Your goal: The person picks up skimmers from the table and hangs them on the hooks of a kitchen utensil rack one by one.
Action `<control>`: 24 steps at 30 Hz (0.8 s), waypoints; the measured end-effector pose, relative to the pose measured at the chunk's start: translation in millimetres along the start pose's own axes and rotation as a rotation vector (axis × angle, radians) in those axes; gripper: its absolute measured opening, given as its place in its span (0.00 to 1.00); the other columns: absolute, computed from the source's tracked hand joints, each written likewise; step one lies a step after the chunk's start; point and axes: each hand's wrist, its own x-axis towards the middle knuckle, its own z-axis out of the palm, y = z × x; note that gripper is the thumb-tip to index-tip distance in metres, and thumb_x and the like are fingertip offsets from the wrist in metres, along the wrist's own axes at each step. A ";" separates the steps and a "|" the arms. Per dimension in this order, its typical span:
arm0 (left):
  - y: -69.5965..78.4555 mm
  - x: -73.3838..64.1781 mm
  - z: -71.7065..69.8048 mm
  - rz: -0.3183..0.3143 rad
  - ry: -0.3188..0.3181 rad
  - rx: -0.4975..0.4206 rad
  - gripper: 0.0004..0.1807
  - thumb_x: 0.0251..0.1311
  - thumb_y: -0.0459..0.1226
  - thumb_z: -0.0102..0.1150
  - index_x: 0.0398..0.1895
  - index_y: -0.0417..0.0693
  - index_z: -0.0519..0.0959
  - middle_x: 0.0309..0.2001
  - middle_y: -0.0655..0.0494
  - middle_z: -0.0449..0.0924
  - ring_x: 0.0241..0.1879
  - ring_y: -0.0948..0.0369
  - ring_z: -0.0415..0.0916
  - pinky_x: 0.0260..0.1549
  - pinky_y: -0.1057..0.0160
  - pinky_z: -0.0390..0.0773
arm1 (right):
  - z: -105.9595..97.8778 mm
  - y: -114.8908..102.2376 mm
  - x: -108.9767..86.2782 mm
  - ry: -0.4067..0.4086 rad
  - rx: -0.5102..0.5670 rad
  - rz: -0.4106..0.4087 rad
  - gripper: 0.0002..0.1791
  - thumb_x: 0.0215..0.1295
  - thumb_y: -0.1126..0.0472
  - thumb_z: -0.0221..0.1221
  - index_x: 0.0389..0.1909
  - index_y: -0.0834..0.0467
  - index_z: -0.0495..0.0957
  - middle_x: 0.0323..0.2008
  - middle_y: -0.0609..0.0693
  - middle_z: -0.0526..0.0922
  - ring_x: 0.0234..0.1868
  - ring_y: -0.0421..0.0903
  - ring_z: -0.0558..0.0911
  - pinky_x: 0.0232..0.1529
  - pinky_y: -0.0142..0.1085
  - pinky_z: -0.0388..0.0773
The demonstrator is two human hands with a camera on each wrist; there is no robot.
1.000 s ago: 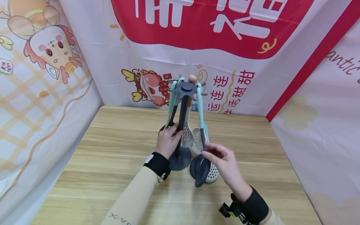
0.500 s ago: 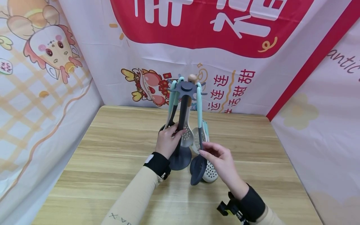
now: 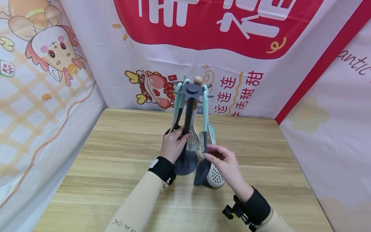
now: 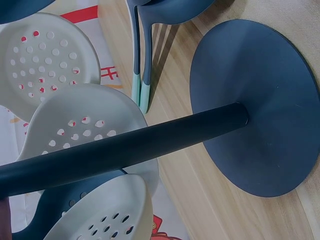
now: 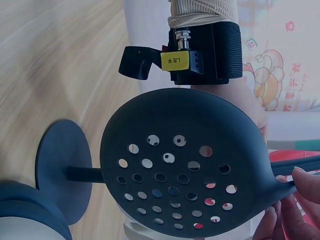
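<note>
A dark utensil stand (image 3: 192, 91) with a round base (image 4: 265, 150) stands upright on the wooden table. My left hand (image 3: 173, 145) grips its post (image 4: 150, 145) about midway up. From one of the hooks hangs a dark skimmer (image 5: 175, 115) with a mint handle end (image 3: 205, 109). My right hand (image 3: 226, 162) pinches this skimmer at the neck, between thumb and fingertips. Pale perforated spoons (image 4: 90, 120) and other mint-handled utensils (image 3: 177, 103) hang around the post.
Beside the base, more utensils lie on the table, among them a pale perforated head (image 3: 216, 178) with mint handles (image 4: 142, 92) behind it. The wooden table (image 3: 121, 154) meets printed cloth walls (image 3: 179, 58) at the back and both sides.
My right hand has moved slightly left and up, and the skimmer's head has swung left and turned with it. My left hand has stayed on the post.
</note>
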 end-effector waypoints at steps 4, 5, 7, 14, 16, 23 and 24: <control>-0.5 -0.1 0.0 0.004 0.002 0.006 0.15 0.62 0.39 0.66 0.47 0.39 0.84 0.35 0.46 0.88 0.36 0.53 0.87 0.38 0.59 0.87 | 0.7 1.5 2.7 -0.006 -0.007 -0.005 0.16 0.64 0.65 0.64 0.52 0.64 0.80 0.45 0.59 0.84 0.42 0.44 0.79 0.43 0.30 0.78; -0.6 -0.1 0.0 0.004 0.002 0.006 0.14 0.62 0.39 0.66 0.47 0.40 0.84 0.35 0.46 0.88 0.36 0.53 0.87 0.38 0.59 0.87 | 1.0 1.8 3.5 -0.007 -0.009 -0.008 0.16 0.64 0.65 0.64 0.52 0.64 0.80 0.45 0.59 0.84 0.42 0.44 0.79 0.43 0.30 0.78; -0.9 -0.2 0.0 0.003 0.002 0.007 0.14 0.63 0.39 0.65 0.47 0.40 0.84 0.35 0.46 0.88 0.36 0.53 0.87 0.38 0.59 0.87 | 1.4 2.6 5.1 -0.007 -0.013 -0.015 0.16 0.64 0.65 0.64 0.52 0.64 0.80 0.44 0.59 0.83 0.41 0.45 0.79 0.42 0.30 0.78; -1.4 0.1 0.0 -0.002 -0.001 0.002 0.14 0.63 0.39 0.65 0.47 0.39 0.84 0.36 0.45 0.88 0.37 0.53 0.87 0.39 0.59 0.86 | 2.8 4.9 9.9 -0.005 -0.014 -0.018 0.15 0.64 0.65 0.64 0.51 0.64 0.81 0.44 0.59 0.83 0.41 0.45 0.79 0.42 0.30 0.78; -1.1 0.2 0.0 0.002 0.003 0.004 0.14 0.63 0.39 0.65 0.47 0.39 0.84 0.36 0.45 0.88 0.36 0.53 0.87 0.38 0.59 0.87 | 3.0 5.7 10.7 -0.003 -0.012 -0.014 0.15 0.64 0.66 0.64 0.51 0.64 0.81 0.44 0.59 0.83 0.42 0.45 0.79 0.43 0.30 0.78; -1.1 0.4 0.4 0.023 0.013 0.014 0.14 0.63 0.38 0.65 0.46 0.38 0.84 0.34 0.45 0.88 0.35 0.53 0.87 0.37 0.59 0.87 | 2.4 6.0 11.6 0.002 -0.006 -0.026 0.16 0.64 0.67 0.63 0.53 0.64 0.81 0.46 0.60 0.84 0.45 0.44 0.79 0.46 0.30 0.79; -1.4 0.3 0.5 0.025 0.015 0.014 0.14 0.63 0.38 0.65 0.46 0.38 0.84 0.34 0.45 0.88 0.35 0.53 0.87 0.37 0.58 0.87 | 2.3 6.0 11.6 0.002 -0.003 -0.027 0.16 0.64 0.67 0.63 0.53 0.64 0.81 0.47 0.60 0.84 0.46 0.44 0.79 0.46 0.30 0.79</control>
